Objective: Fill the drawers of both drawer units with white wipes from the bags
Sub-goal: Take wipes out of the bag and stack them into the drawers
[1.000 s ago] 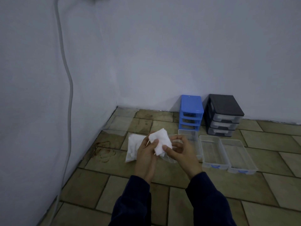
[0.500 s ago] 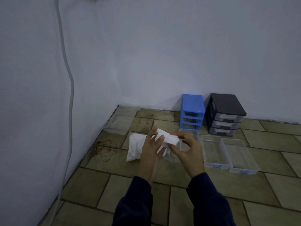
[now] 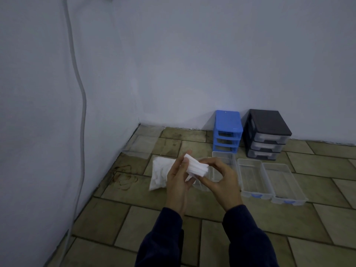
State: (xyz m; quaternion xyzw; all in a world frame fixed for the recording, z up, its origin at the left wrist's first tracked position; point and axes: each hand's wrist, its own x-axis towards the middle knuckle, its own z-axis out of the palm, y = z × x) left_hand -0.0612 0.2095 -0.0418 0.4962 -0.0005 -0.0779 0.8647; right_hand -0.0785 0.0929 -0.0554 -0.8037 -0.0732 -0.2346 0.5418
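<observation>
A stack of white wipes [image 3: 196,167] is held between both hands above the tiled floor. My left hand [image 3: 176,180] supports it with straight fingers on its left side. My right hand [image 3: 217,178] pinches its right end between thumb and fingers. A full bag of white wipes [image 3: 159,173] lies on the floor behind my left hand. Three clear drawers lie pulled out on the floor: one [image 3: 224,158] partly hidden by my right hand, a middle one [image 3: 254,179] and a right one [image 3: 283,183]. A blue drawer unit [image 3: 227,130] with bare slots and a black drawer unit [image 3: 267,133] stand against the back wall.
An empty clear plastic bag [image 3: 143,144] lies flat in the floor corner. A grey cable [image 3: 81,116] runs down the left wall. The two walls meet at the left rear.
The wipes have turned from a crumpled bunch into a flatter stack lying sideways between my hands. Both hands shifted slightly right and forward.
</observation>
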